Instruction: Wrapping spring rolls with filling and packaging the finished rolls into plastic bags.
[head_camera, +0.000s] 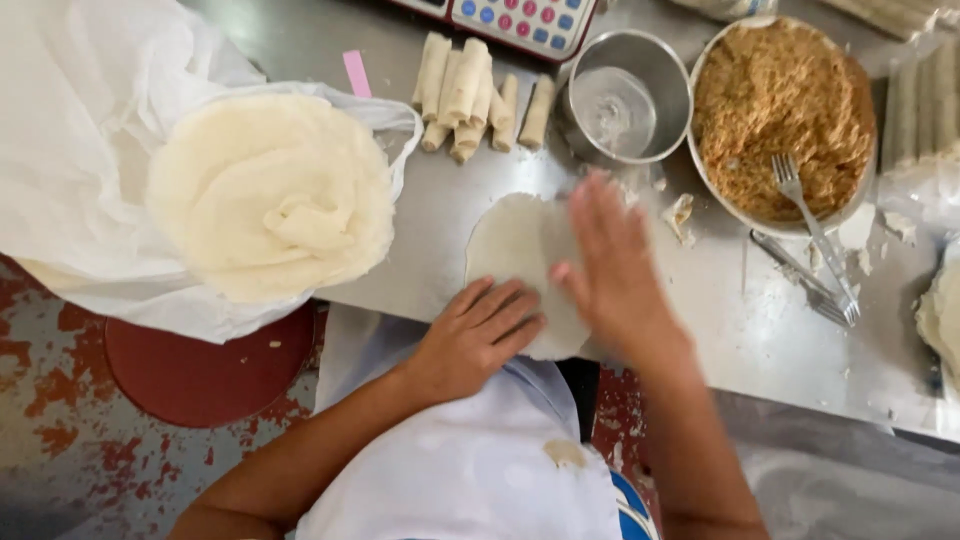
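Both palms flat and open, left hand (478, 335) and right hand (612, 270) smooth the thin round pale wrapper (520, 250); crumbly brown filling in the metal bowl (775, 95), at two o'clock, likely comes next.

Bare forearms, no sleeves showing; white apron with small brown stain, blue garment edge beneath

Even, soft daylight, no hard shadows. Mild glare on the steel bench (740, 320) and metal cup (625, 100). White plastic bag (70, 120) near blown out. Right hand (615, 270) motion-blurred; whole frame soft, compression-smeared, slight wide-angle stretch at edges.
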